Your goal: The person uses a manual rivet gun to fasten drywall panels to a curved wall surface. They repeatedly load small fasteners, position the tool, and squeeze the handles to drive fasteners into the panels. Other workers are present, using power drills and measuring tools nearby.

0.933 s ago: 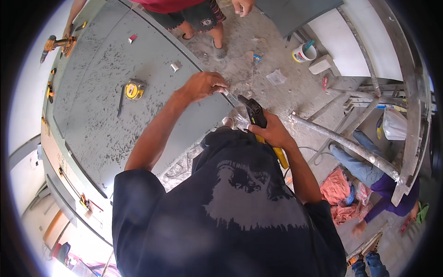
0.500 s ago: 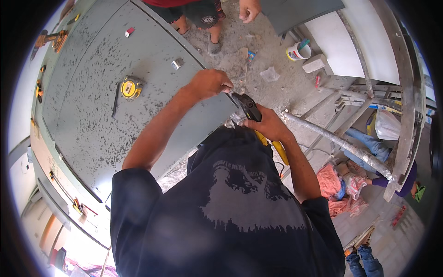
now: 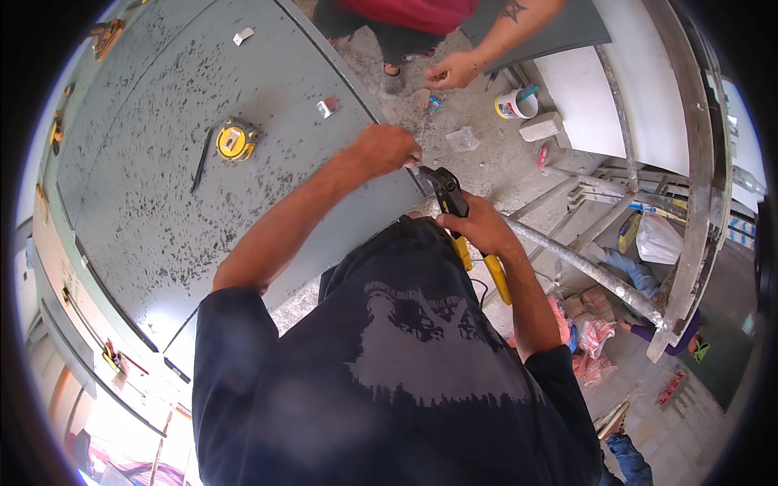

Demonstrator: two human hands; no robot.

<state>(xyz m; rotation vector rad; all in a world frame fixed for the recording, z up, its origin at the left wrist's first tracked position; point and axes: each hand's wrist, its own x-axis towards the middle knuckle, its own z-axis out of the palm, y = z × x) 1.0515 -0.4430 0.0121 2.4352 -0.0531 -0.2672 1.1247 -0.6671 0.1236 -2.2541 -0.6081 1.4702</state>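
My right hand [image 3: 484,227] is closed round a plier-like hand tool [image 3: 448,193] with a black head and yellow handles. The tool's jaws point up and left, just past the near right corner of the grey panel [image 3: 267,190]. My left hand [image 3: 385,152] is pinched over the panel's edge, fingertips at the jaws. A small thin greyish piece seems to be between those fingertips; its shape is mostly hidden. On the panel lie a yellow tape measure [image 3: 235,140], a black strip [image 3: 202,160] and small bent metal pieces [image 3: 327,107].
Across from me a co-worker's tattooed arm [image 3: 506,40] reaches down beside the panel. To the right are a white bucket [image 3: 516,104], a pale block [image 3: 540,126] and a metal scaffold frame [image 3: 596,251]. Dark flecks cover the panel; a drill [image 3: 105,36] lies at far left.
The co-worker leans in, with the hand and forearm further into view. My hands stay at the panel corner with the tool, while the view has shifted slightly.
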